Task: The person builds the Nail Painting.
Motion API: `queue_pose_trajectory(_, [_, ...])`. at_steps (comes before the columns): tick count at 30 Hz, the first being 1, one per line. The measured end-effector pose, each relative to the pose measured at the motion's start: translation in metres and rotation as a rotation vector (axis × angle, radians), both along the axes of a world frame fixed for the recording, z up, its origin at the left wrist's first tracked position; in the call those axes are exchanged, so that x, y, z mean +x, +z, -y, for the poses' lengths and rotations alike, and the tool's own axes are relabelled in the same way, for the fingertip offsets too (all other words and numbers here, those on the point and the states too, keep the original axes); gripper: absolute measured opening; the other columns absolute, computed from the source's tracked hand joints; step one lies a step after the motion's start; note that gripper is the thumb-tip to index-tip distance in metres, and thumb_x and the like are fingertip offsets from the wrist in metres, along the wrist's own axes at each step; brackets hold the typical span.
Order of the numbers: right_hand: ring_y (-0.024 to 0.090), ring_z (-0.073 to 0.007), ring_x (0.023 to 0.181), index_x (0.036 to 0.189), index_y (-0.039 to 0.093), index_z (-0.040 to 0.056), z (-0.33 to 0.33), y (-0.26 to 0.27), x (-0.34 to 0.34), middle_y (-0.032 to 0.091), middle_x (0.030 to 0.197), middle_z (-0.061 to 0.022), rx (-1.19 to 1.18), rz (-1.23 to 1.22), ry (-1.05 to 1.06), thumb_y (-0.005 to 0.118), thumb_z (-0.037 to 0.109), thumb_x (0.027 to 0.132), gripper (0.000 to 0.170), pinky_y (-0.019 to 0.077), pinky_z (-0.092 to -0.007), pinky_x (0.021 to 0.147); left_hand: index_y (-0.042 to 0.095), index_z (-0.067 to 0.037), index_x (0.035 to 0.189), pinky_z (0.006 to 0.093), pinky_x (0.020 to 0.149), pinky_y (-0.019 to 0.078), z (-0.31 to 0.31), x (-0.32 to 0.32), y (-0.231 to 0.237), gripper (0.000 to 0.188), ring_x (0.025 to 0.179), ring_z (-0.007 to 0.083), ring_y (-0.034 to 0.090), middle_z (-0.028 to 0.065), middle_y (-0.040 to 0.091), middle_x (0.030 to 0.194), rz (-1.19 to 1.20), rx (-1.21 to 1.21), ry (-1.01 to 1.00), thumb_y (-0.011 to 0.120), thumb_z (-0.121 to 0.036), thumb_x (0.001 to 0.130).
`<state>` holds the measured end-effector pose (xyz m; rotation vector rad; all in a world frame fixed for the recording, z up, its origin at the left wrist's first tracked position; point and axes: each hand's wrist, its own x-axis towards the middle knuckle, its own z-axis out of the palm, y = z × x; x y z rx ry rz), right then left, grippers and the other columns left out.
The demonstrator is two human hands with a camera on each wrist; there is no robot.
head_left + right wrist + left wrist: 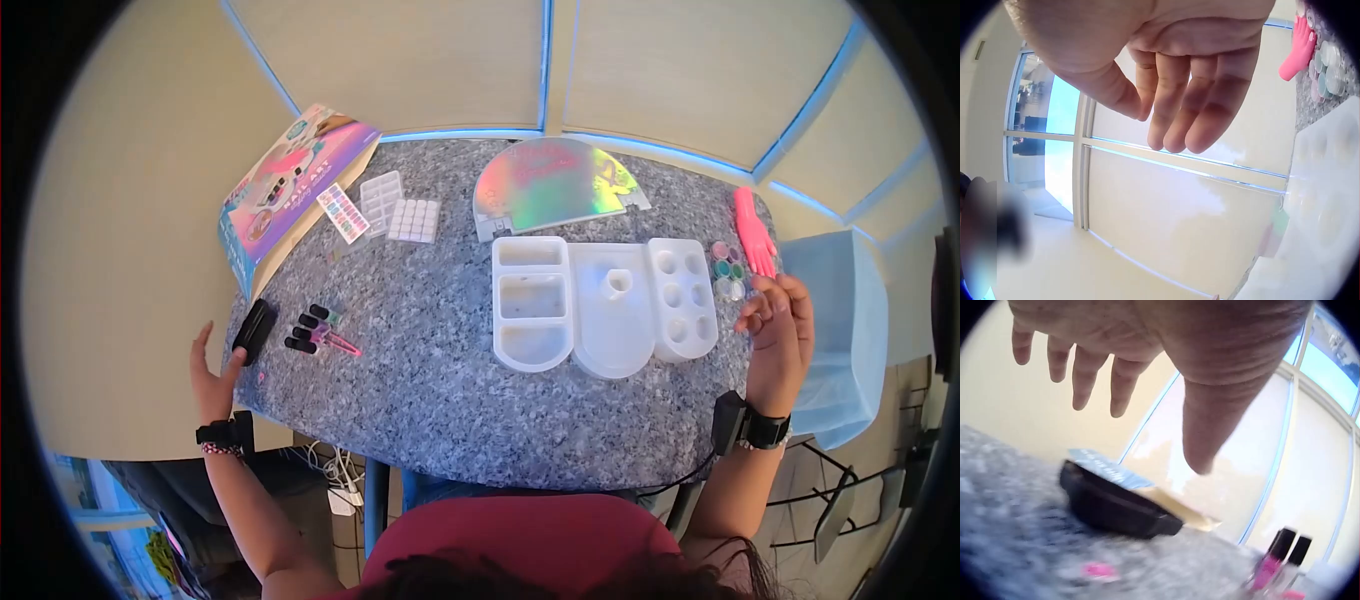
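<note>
My left hand, left of frame: fingers apart, thumb out, raised by the black case; left wrist view shows a gap between thumb and case. Small pink piece just below the case. My right hand, right of frame: fingers close together, loosely bent, just below the pink model hand; right wrist view shows a gap there too. Small round pots beside the model hand's left edge.

Further out: nail polish bottles with black caps, lower left of centre, pink clip beside them. White plastic tray with compartments and round wells, right of centre; shiny half-round panel above it. Upper left: nail art box tilted, sticker sheet at its edge. All on the grey speckled table.
</note>
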<state>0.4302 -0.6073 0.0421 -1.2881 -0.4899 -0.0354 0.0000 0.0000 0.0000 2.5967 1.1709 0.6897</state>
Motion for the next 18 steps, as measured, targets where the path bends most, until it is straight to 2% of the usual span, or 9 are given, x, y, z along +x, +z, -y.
queue_pose_trajectory(3, [0.07,-0.0165,0.096,0.138,0.061,0.0017,-0.004,0.005,0.004,0.075,0.131,-0.0174,0.002,-0.033,0.008,0.056,0.015,0.115,0.027,0.0582,-0.0338,0.081,0.064,-0.004,0.151,0.0466,0.129,0.0367,0.034,0.046,0.04,0.051,0.15,0.0325,0.055,0.0151,0.066,0.154,0.256,0.06,-0.026,0.076,-0.015,0.103])
queue_pose_trajectory(6, [0.07,-0.0154,0.095,0.135,0.064,0.0025,-0.014,0.012,0.01,0.076,0.128,-0.0164,0.007,-0.043,0.043,0.057,0.016,0.115,0.025,0.0567,-0.0323,0.08,0.064,-0.003,0.151,0.0451,0.128,0.0374,0.083,0.096,0.074,0.051,0.149,0.0304,0.056,0.0144,0.066,0.153,0.316,0.003,-0.169,0.077,-0.013,0.102])
queue_pose_trajectory(7, [0.07,-0.0152,0.095,0.134,0.065,0.0028,-0.017,0.015,0.01,0.076,0.127,-0.0158,0.003,-0.046,0.052,0.057,0.016,0.115,0.024,0.056,-0.0318,0.079,0.064,-0.003,0.151,0.0451,0.128,0.0374,0.098,0.108,0.079,0.051,0.149,0.0304,0.056,0.0144,0.066,0.153,0.318,0.0,-0.167,0.077,-0.013,0.102])
queue_pose_trajectory(12, [0.07,-0.0142,0.093,0.131,0.067,0.0032,-0.027,0.012,0.019,0.077,0.125,-0.0139,0.037,-0.072,0.069,0.058,0.016,0.114,0.023,0.0546,-0.0313,0.079,0.066,-0.003,0.147,0.0441,0.127,0.0372,0.149,0.161,0.09,0.048,0.148,0.0284,0.057,0.0134,0.067,0.151,0.374,-0.104,-0.5,0.077,-0.008,0.1])
queue_pose_trajectory(14, [0.07,-0.0156,0.101,0.13,0.07,0.0045,-0.03,0.005,0.026,0.077,0.126,-0.0117,0.041,-0.156,0.075,0.061,0.019,0.113,0.024,0.0553,-0.0333,0.085,0.065,-0.002,0.148,0.0441,0.127,0.0376,0.166,0.184,0.093,0.048,0.149,0.0277,0.056,0.0132,0.067,0.151,0.348,-0.155,-0.519,0.076,-0.013,0.102])
queue_pose_trajectory(15, [0.07,-0.0156,0.101,0.13,0.07,0.0045,-0.037,0.009,0.027,0.077,0.126,-0.0117,0.04,-0.155,0.076,0.061,0.019,0.113,0.024,0.0553,-0.0333,0.085,0.063,-0.003,0.15,0.044,0.126,0.038,0.17,0.197,0.089,0.05,0.149,0.0269,0.055,0.014,0.065,0.153,0.35,-0.413,-0.549,0.076,-0.016,0.103])
queue_pose_trajectory(16, [0.069,-0.0165,0.11,0.131,0.071,0.0054,-0.047,0.015,0.027,0.076,0.13,-0.0105,-0.084,-0.177,0.083,0.063,0.021,0.112,0.025,0.0545,-0.0347,0.093,0.061,-0.003,0.153,0.0438,0.126,0.0383,0.173,0.211,0.083,0.052,0.149,0.026,0.054,0.0149,0.064,0.155,0.35,-0.673,-0.575,0.076,-0.019,0.105])
queue_pose_trajectory(17, [0.068,-0.0175,0.119,0.131,0.072,0.0064,-0.055,0.021,0.031,0.075,0.134,-0.0092,-0.207,-0.196,0.088,0.065,0.024,0.112,0.027,0.0537,-0.0361,0.1,0.061,-0.003,0.153,0.0438,0.126,0.0383,0.176,0.226,0.076,0.052,0.149,0.026,0.054,0.0149,0.064,0.155,0.354,-0.672,-0.579,0.076,-0.019,0.105])
queue_pose_trajectory(18, [0.068,-0.0175,0.119,0.131,0.072,0.0064,-0.056,0.021,0.045,0.075,0.134,-0.0092,-0.204,-0.189,0.081,0.065,0.024,0.112,0.027,0.0537,-0.0361,0.1,0.059,-0.004,0.156,0.0408,0.125,0.0389,0.177,0.242,0.066,0.054,0.147,0.0248,0.055,0.0128,0.061,0.158,0.356,-0.864,-0.617,0.074,-0.019,0.106])
